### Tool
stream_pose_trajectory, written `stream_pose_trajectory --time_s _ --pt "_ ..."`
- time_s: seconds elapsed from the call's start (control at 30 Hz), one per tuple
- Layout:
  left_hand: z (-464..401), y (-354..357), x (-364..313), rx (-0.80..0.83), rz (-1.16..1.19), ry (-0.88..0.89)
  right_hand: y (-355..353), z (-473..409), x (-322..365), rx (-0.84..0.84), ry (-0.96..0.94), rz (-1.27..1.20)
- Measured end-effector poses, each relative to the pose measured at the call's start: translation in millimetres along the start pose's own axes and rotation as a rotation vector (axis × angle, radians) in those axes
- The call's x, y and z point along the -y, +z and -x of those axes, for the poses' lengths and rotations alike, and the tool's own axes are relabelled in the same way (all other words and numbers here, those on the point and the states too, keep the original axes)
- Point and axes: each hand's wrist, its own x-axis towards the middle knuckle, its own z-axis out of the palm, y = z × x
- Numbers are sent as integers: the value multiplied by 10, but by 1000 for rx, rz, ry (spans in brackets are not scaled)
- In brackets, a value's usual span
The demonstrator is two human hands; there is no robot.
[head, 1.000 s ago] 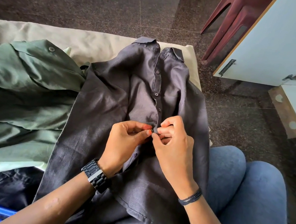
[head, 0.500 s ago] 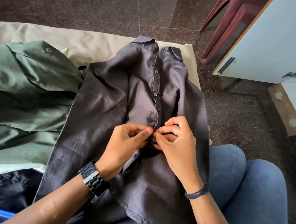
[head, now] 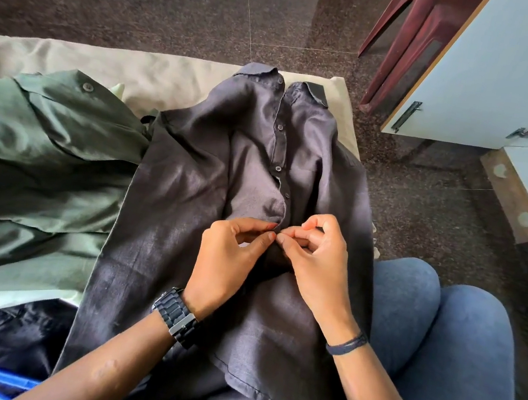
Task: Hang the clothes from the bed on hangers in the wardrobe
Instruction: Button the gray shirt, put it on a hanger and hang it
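Since the earlier frame both hands have crept slightly nearer along the placket; the shirt has not shifted. The grey shirt [head: 184, 222] lies flat on the bed [head: 137, 74], collar far, hem across the person's lap. The left hand [head: 225, 262] and right hand [head: 318, 262] meet at the placket, fingers [head: 271, 235] curled and pinching the two front edges at a button, just below the last fastened one.

Assessment: thin woven cloth, light, limp, not fragile, inclined to crease and slide. Best taken at collar or shoulder seams for the hanger; the placket edge suits buttoning only. A green shirt [head: 40, 149] lies left, touching the grey one. No hanger visible.
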Motion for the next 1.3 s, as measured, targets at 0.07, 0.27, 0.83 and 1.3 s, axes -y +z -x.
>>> stream_pose_trajectory --time_s 0.07,0.27,0.83,1.3 --pt "-10 2 0 8 2 -6 -10 -18 -10 16 -2 20" --pt "-52 0 -63 122 487 -308 -68 -75 3 101 4 74" --pt "-188 54 9 251 460 -270 -341 56 -53 312 88 516" --pt "312 -223 39 410 5 -416 -620 335 167 326 252 57"
